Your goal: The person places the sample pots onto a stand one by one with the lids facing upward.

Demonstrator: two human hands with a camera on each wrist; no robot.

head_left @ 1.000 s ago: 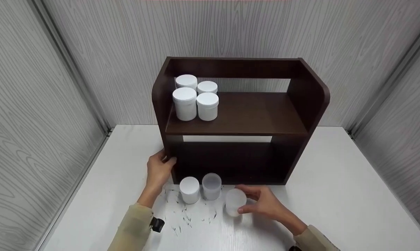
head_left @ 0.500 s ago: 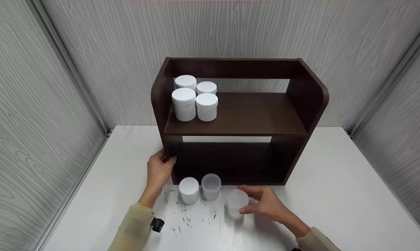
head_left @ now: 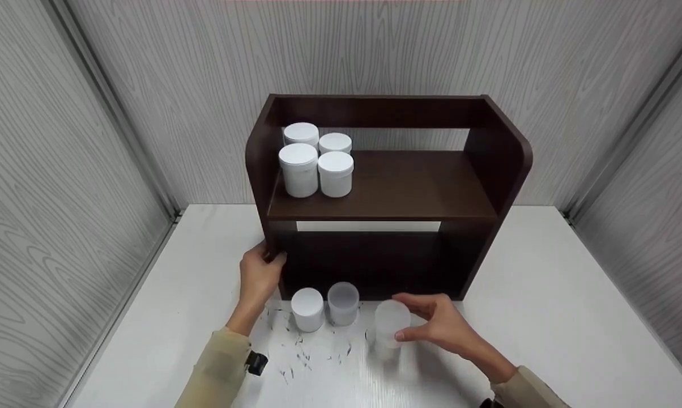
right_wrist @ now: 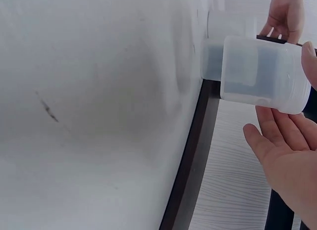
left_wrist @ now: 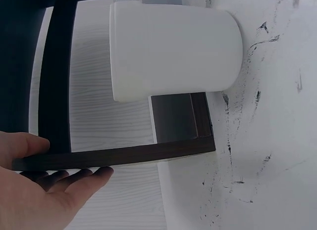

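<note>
The right hand (head_left: 446, 328) grasps a translucent cup (head_left: 392, 326), its thumb on the near side and its fingers round the far side, close to the rim. The cup sits just left of those fingers, upright or nearly so, and seems to hang a little above the table (head_left: 545, 317). The left hand (head_left: 258, 277) grips the left side panel of the dark shelf unit (head_left: 426, 181), thumb on the inner face, fingers on the outer.

Left of the right fingers, near the held cup, stands a second translucent cup (head_left: 344, 306); beyond it, to the right of the left fingers and nearer the person, is a white jar (head_left: 307, 311). Four white jars (head_left: 312, 161) stand on the upper board, farther back than the left fingers.

The held cup looks like thin plastic: probably light, springy under a squeeze, and rather slick. A gentle thumb-and-finger hold just below the ridged rim should suit, since a hard pinch might flex the wall. The shelf unit looks stiff and much heavier, best steadied by its panel edge.
</note>
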